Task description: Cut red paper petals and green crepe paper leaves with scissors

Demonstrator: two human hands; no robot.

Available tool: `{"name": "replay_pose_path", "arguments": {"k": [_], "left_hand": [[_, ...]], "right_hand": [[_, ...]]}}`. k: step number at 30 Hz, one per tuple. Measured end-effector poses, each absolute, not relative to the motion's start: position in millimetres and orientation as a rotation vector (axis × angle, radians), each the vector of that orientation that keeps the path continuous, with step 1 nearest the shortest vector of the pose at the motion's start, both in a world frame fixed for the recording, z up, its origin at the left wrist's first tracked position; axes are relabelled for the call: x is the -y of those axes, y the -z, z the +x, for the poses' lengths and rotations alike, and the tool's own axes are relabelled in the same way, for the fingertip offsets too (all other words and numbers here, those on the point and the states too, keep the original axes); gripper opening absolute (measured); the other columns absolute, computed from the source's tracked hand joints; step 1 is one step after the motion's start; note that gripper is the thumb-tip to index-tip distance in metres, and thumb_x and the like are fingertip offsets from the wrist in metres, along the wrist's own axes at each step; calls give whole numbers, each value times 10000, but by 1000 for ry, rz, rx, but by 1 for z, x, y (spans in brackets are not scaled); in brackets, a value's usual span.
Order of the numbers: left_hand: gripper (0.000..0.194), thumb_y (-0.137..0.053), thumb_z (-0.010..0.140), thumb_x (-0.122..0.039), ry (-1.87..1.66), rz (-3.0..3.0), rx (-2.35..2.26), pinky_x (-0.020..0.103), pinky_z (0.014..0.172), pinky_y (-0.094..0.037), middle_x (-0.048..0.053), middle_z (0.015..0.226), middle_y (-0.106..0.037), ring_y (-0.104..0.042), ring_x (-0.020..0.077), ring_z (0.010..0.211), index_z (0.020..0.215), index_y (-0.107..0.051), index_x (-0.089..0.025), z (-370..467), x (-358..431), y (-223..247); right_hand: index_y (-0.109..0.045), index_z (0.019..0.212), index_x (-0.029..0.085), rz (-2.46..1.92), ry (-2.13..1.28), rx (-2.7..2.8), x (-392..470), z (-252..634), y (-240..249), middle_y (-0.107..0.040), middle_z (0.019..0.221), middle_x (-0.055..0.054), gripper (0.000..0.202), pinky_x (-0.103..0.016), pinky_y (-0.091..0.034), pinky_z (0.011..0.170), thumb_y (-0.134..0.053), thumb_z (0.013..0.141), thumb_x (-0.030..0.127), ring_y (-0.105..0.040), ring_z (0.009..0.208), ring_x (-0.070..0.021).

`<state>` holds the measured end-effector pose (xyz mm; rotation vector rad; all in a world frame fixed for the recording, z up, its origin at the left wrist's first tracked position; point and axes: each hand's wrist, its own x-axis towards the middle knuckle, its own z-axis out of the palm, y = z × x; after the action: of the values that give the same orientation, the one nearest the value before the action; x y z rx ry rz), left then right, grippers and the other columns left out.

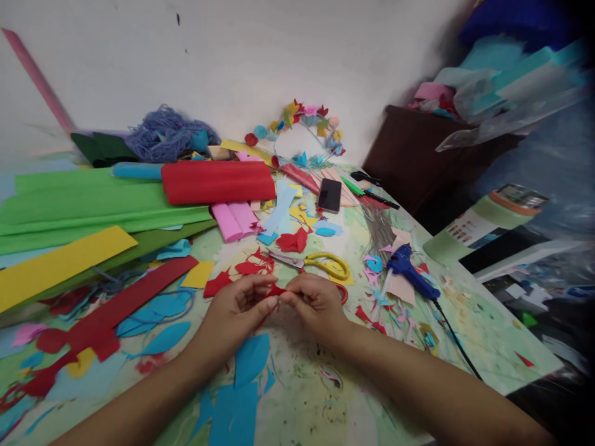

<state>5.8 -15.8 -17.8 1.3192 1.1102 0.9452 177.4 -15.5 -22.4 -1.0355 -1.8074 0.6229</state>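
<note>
Between my two hands is a small piece of red crepe paper [275, 291]. My left hand [244, 301] pinches it between thumb and fingers. From the other side my right hand [313, 303] grips its edge with thumb and forefinger. Just beyond the fingers lie scissors [328, 265] with a yellow handle loop, blades pointing left. Red paper cutouts [253, 265] are scattered beside the blades, and a red petal shape [292, 240] rests behind them. Blue paper pieces [251, 359] lie under and in front of my left wrist.
Crepe paper rolls, red [218, 182] and green [88, 201], fill the left back. A blue glue gun [413, 271] with a black cord lies at right, near wires [379, 224]. A phone [330, 195], a paper flower wreath [297, 118] and a green jar [483, 223] stand farther off.
</note>
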Motion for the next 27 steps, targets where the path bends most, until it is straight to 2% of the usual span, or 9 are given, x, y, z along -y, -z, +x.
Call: {"name": "replay_pose_path", "arguments": {"k": [2,5,13,18,21,23,27], "left_hand": [[201,-657,759,-361,-908,1397,-1139,207,555,-433,2,725,-628,-569,120,658,844,-666,-179,5,15,17],[224,-622,780,-391,-890,1408,-1150,200,490,-375,-21,606,-564,-496,101,548,730,-648,-174,4,16,16],[270,-668,723,-421,-886,1120,-1078,191,441,-331,-57,525,-489,-428,72,445,668,-568,-176,8,17,15],[288,-665,737,-447,-992,1106,-1173,182,418,-279,-49,559,-516,-400,63,429,713,-570,-176,-1,7,17],[279,-646,756,-443,-956,1148,-1177,186,423,-283,-41,567,-528,-408,71,442,721,-577,-175,-3,4,17],[276,-630,763,-441,-887,1215,-1146,189,430,-300,-42,549,-519,-412,78,448,703,-586,-175,-1,6,17],[261,-623,752,-428,-770,1476,-1150,216,481,-361,-13,571,-557,-477,121,527,677,-640,-180,4,13,14]], "right_hand": [[-623,633,180,-1060,-627,1796,13,178,22,-609,589,-9,345,-234,-401,587,-574,868,429,-537,575,-118],[-632,613,186,-1083,-642,1796,12,179,22,-619,571,-10,383,-236,-401,569,-581,849,484,-540,551,-117],[-600,576,181,-1078,-727,1674,14,180,19,-583,539,-1,403,-238,-387,549,-585,836,488,-515,532,-115],[-578,635,166,-1167,-876,1291,3,187,20,-552,566,-11,475,-239,-379,510,-436,899,534,-474,511,-113],[-621,782,157,-1103,-880,1477,2,189,22,-605,683,-39,497,-258,-425,591,-374,908,570,-541,627,-141],[-635,835,164,-1070,-852,1657,5,187,21,-625,731,-40,460,-261,-428,626,-416,892,565,-559,677,-150],[-641,779,175,-1097,-823,1888,13,182,18,-620,685,-11,315,-229,-388,584,-535,864,459,-539,630,-125]]}}
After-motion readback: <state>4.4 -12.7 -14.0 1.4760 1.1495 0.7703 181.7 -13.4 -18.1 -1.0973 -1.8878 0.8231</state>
